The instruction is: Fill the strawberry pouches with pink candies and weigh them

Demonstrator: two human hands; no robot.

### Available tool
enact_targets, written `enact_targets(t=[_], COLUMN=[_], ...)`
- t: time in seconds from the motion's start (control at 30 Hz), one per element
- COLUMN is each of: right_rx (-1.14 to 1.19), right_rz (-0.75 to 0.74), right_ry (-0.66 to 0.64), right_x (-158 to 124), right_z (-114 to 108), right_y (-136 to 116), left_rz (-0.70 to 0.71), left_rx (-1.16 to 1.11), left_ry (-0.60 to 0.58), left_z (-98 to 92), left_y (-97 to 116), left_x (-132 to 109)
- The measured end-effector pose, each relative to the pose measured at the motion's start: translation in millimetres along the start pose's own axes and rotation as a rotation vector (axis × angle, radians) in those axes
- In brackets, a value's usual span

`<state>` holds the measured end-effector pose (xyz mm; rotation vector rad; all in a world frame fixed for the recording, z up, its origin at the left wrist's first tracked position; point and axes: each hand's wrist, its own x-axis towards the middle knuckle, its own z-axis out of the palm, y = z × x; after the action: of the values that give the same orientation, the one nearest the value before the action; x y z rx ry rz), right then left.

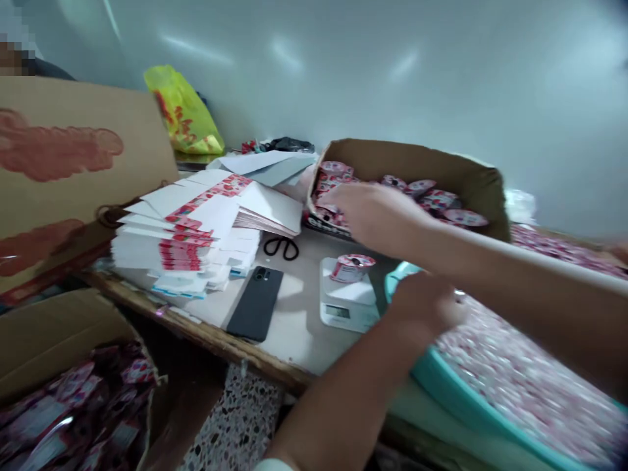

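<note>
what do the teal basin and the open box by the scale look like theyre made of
Teal basin: probably plastic, going by its even color and smooth, slightly shiny wall. Open box: most likely cardboard, matte brown inside, with a worn, uneven top edge.

Right forearm (490, 271) stretches beyond the left forearm (353, 379) — both bare, left fingers (452, 309) blurred

Round pink-and-white packs (464, 217): lying in a messy pile, some leaning, inside the brown box (392, 154) | brown box: standing wide open just behind the tub (456, 383) | blue-green tub: holding lots of little shiny pink-and-white bits (530, 366)
</note>
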<state>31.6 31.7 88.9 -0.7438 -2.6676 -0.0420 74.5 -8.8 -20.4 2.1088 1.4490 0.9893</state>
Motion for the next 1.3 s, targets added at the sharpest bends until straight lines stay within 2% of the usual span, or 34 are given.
enact_targets(t=[0.03,0.1,0.13,0.17,0.2,0.23,0.3,0.33,0.37,0.43,0.53,0.7,0.93,1.1,1.17,1.23,1.3], right_rx=[-0.023,-0.089,-0.092,-0.07,-0.037,-0.019,0.028,0.079,0.123,0.212,0.297,0.299,0.319,0.324,0.302,0.186,0.125], right_rz=[0.005,0.161,0.312,0.441,0.527,0.547,0.566,0.585,0.618,0.622,0.572,0.563,0.642,0.726,0.742,0.738,0.737], right_ry=[0.16,0.331,0.402,0.388,0.297,0.157,-0.044,-0.246,-0.372,-0.468,-0.413,-0.313,-0.246,-0.339,-0.419,-0.564,-0.576], right_x=[-27,-89,-121,-153,-183,-210,-254,-269,-281,-296,-305,-308,-302,-278,-259,-237,-218], right_z=[-24,-57,-65,-68,-65,-58,-40,-32,-25,-19,-23,-28,-15,-25,-40,-58,-75], right_y=[12,38,50,62,72,81,95,100,103,105,104,109,125,140,145,148,145], left_rz=[0.028,0.045,0.021,0.006,-0.002,0.009,0.006,0.001,-0.016,-0.027,-0.042,-0.146,-0.034,0.052,0.093,0.114,0.11], left_rx=[0.005,0.025,0.028,0.02,0.002,-0.03,-0.113,-0.142,-0.148,-0.142,-0.121,-0.07,-0.19,-0.163,-0.149,-0.138,-0.132], left_ry=[0.0,0.052,0.08,0.093,0.098,0.117,0.13,0.122,0.088,0.0,-0.058,0.023,0.014,0.019,0.03,0.032,0.022], left_z=[1.4,2.4,2.5,2.6,2.7,2.9,3.3,3.4,3.5,3.5,4.2,6.6,4.7,2.3,1.9,1.8,1.8], left_y=[3,7,8,8,8,7,7,7,7,7,8,9,11,13,15,16,17], left_x=[0,0,0,0,1,2,4,5,6,7,6,6,5,3,3,2,2])
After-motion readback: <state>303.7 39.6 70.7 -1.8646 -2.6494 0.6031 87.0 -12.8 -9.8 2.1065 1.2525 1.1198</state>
